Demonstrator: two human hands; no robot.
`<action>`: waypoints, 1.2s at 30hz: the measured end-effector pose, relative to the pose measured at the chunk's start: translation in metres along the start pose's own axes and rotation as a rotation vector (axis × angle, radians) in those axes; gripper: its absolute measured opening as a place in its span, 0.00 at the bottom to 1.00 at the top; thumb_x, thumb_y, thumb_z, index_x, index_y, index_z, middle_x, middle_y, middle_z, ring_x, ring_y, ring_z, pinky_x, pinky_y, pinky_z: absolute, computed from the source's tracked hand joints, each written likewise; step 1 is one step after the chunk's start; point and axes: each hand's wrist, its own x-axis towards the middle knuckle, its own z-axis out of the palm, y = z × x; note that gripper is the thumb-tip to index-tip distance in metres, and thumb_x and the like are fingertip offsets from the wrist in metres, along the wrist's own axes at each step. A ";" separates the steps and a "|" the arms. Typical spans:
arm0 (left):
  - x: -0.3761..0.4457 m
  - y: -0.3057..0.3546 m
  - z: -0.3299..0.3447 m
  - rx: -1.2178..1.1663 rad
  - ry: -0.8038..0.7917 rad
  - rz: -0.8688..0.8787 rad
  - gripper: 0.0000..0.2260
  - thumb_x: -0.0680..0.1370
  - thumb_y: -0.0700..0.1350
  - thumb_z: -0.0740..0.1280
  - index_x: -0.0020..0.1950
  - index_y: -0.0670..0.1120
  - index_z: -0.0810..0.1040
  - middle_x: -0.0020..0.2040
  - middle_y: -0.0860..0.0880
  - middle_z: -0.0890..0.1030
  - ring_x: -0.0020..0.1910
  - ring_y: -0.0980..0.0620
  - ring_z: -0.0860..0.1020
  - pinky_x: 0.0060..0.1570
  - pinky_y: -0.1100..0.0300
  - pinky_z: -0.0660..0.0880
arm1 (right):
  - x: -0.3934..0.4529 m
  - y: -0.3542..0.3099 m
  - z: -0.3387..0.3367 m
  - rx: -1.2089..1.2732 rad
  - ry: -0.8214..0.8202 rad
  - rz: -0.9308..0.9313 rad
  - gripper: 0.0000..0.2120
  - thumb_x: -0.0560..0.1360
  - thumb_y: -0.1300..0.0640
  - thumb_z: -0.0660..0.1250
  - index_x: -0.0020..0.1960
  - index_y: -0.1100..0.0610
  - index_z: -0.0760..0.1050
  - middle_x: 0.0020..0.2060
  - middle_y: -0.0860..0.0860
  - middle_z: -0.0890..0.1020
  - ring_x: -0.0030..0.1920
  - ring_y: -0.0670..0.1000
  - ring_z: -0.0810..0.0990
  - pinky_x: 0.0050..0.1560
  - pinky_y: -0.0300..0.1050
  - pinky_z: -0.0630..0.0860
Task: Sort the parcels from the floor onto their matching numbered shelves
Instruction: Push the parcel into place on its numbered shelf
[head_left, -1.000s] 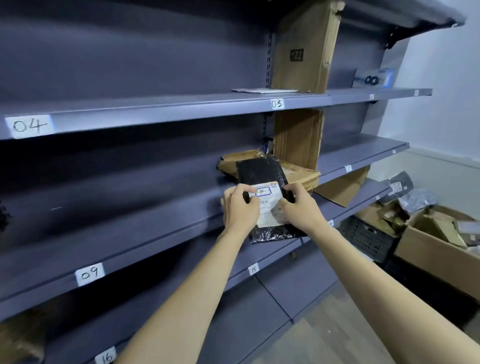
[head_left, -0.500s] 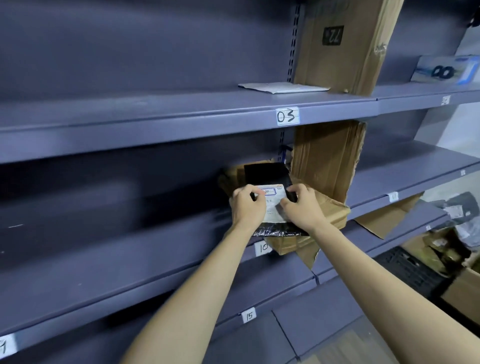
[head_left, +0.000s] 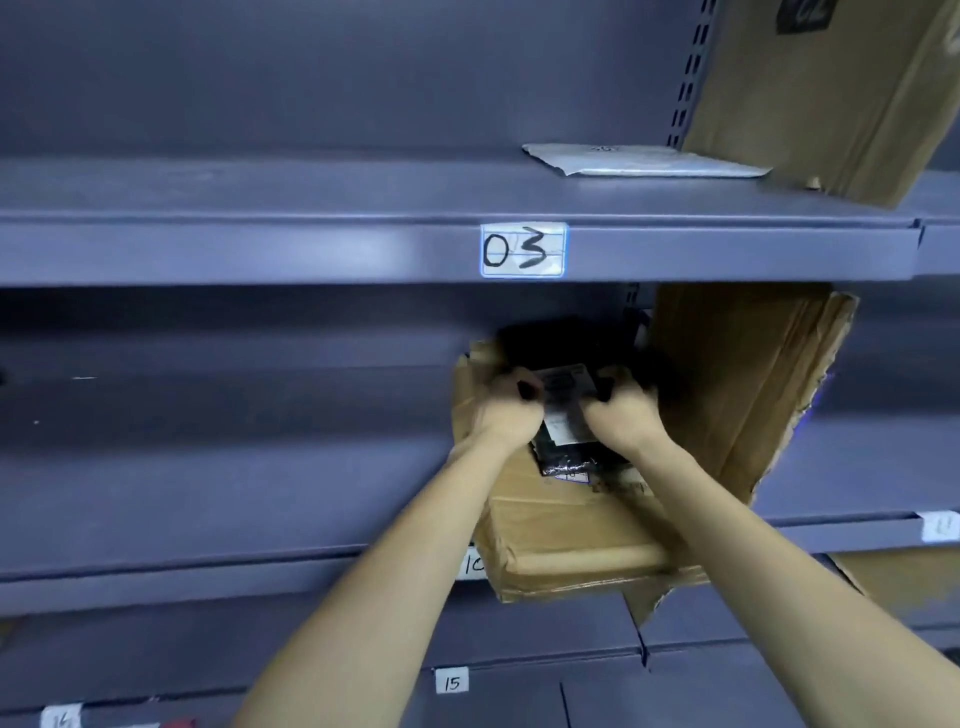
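Note:
A black plastic parcel (head_left: 563, 447) with a white address label lies on top of a flat brown cardboard parcel (head_left: 566, 540) on the grey shelf marked 10 (head_left: 470, 564). My left hand (head_left: 506, 408) grips the black parcel's left side and my right hand (head_left: 621, 410) grips its right side, fingers curled over the top. Both forearms reach under the shelf marked 03 (head_left: 522, 250). The far end of the black parcel is in shadow.
A cardboard divider (head_left: 743, 384) stands upright right of the parcels, another one (head_left: 810, 93) on the shelf above beside a flat white envelope (head_left: 639, 161). Labels 15 (head_left: 452, 682) and 16 (head_left: 61, 717) mark lower shelves. The shelf to the left holds nothing visible.
Both hands have pushed the black parcel deeper into shelf 10, onto the brown parcel. The view has moved closer and to the right.

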 end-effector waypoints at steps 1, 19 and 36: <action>0.001 0.000 0.005 0.079 -0.024 0.007 0.11 0.80 0.45 0.61 0.59 0.48 0.79 0.60 0.48 0.80 0.63 0.48 0.74 0.53 0.65 0.62 | 0.001 0.006 0.003 -0.058 -0.031 0.000 0.21 0.77 0.54 0.64 0.69 0.59 0.68 0.65 0.61 0.74 0.69 0.63 0.65 0.68 0.49 0.62; 0.007 -0.024 0.032 0.163 -0.034 -0.090 0.18 0.79 0.47 0.61 0.69 0.50 0.74 0.65 0.43 0.76 0.72 0.46 0.65 0.64 0.54 0.69 | -0.001 0.039 0.038 -0.240 0.132 -0.113 0.22 0.77 0.53 0.63 0.65 0.66 0.71 0.65 0.64 0.71 0.65 0.64 0.65 0.66 0.50 0.57; 0.004 -0.023 0.037 0.281 -0.042 0.014 0.19 0.80 0.50 0.60 0.69 0.46 0.74 0.70 0.42 0.68 0.70 0.42 0.62 0.64 0.51 0.67 | -0.007 0.042 0.025 0.104 0.174 -0.070 0.21 0.76 0.57 0.65 0.67 0.62 0.70 0.61 0.60 0.78 0.63 0.61 0.74 0.62 0.49 0.70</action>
